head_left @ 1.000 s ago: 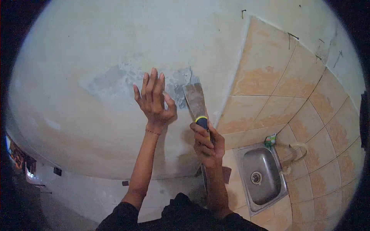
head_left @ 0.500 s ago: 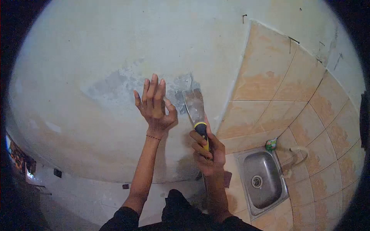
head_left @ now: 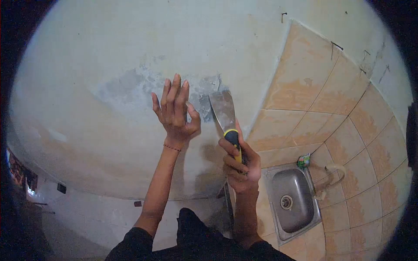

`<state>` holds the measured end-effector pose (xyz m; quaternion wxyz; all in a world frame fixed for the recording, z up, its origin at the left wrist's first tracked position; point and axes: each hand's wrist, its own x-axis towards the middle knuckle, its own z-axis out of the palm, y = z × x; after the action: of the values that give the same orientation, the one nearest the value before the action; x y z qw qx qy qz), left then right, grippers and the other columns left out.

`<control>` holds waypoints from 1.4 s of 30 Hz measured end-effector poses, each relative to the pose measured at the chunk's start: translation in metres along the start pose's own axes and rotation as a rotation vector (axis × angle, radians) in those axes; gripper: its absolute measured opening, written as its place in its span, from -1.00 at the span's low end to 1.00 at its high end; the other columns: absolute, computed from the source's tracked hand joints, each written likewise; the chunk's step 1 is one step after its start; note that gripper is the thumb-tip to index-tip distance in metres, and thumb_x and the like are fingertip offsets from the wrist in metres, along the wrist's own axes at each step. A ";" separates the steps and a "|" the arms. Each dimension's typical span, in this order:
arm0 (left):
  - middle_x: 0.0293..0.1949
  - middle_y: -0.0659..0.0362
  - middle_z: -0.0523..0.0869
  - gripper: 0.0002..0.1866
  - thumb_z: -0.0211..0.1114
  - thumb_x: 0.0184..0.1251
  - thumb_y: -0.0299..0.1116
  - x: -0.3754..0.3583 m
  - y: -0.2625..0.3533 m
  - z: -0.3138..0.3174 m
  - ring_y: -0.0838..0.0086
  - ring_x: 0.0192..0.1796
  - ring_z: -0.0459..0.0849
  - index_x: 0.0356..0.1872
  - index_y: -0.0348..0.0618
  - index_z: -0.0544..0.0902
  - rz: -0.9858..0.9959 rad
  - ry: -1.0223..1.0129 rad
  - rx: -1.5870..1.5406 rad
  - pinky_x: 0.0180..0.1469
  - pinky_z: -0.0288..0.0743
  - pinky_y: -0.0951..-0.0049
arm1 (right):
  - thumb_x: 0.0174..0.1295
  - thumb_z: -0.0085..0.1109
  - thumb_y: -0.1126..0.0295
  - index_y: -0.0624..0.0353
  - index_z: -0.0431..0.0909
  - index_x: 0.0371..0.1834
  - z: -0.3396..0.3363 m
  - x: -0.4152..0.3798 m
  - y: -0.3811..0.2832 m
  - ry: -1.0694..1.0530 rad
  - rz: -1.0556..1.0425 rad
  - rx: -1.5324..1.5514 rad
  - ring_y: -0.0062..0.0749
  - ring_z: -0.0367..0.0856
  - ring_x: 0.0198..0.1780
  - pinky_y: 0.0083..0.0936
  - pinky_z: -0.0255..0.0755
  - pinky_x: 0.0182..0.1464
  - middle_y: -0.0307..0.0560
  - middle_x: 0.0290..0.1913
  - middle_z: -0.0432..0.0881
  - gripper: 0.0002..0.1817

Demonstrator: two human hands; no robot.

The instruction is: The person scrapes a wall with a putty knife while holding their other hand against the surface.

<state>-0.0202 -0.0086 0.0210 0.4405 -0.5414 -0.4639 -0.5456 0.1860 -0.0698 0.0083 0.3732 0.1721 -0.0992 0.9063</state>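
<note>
My left hand (head_left: 175, 111) is against or just in front of the pale wall (head_left: 109, 143), fingers spread and holding nothing, with a thin cord at the wrist. Behind and around it lies a grey, rough patch (head_left: 124, 89) where the surface is flaked. My right hand (head_left: 241, 163) is wrapped round the black and yellow handle of a scraper (head_left: 224, 108). The scraper's wide metal blade points up, its edge at the right end of the grey patch, beside a darker grey spot (head_left: 205, 104).
Orange and cream tiles (head_left: 296, 87) cover the wall at the right. A metal sink (head_left: 296, 204) is at the lower right, with a green packet (head_left: 303, 161) and a pale tap (head_left: 337, 172) beside it. Nails (head_left: 336, 45) stick out above the tiles.
The scraper and my right hand have shifted slightly up and to the right in the view. My left hand stays in nearly the same place on the wall, and the view has moved a little.
</note>
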 end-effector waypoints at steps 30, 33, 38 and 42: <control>0.46 0.18 0.48 -0.36 0.07 0.16 -0.35 -0.001 -0.001 0.002 0.31 0.56 0.31 0.37 0.00 0.54 -0.014 0.002 -0.006 0.66 -0.34 0.06 | 0.63 -0.25 0.28 -0.30 -0.05 0.67 -0.002 -0.006 -0.010 0.070 0.022 0.034 -0.68 0.20 -0.66 -0.81 0.16 -0.85 -0.16 -0.32 0.26 -0.42; 0.46 0.18 0.48 -0.36 0.07 0.17 -0.35 0.001 -0.002 0.004 0.31 0.56 0.30 0.37 0.00 0.54 -0.011 0.011 0.000 0.66 -0.35 0.06 | 0.64 -0.25 0.27 -0.30 -0.05 0.67 -0.007 0.001 -0.010 0.038 0.011 0.004 -0.66 0.20 -0.66 -0.81 0.17 -0.85 -0.16 -0.32 0.25 -0.42; 0.46 0.17 0.48 -0.36 0.07 0.17 -0.35 0.000 0.000 0.003 0.30 0.56 0.31 0.38 -0.01 0.53 -0.008 0.006 0.000 0.65 -0.33 0.06 | 0.64 -0.25 0.27 -0.30 -0.05 0.66 0.006 -0.002 -0.008 0.072 0.031 0.054 -0.66 0.19 -0.66 -0.81 0.17 -0.85 -0.16 -0.31 0.25 -0.43; 0.46 0.15 0.48 -0.36 0.07 0.18 -0.34 -0.001 -0.001 0.004 0.27 0.55 0.32 0.38 -0.02 0.53 0.000 0.016 0.009 0.65 -0.31 0.05 | 0.64 -0.26 0.27 -0.28 -0.05 0.66 0.010 0.001 -0.010 0.082 0.035 0.054 -0.69 0.16 -0.66 -0.81 0.17 -0.85 -0.17 -0.31 0.25 -0.43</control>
<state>-0.0205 -0.0047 0.0203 0.4467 -0.5349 -0.4627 -0.5480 0.1952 -0.0651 0.0187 0.3561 0.1430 -0.0623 0.9213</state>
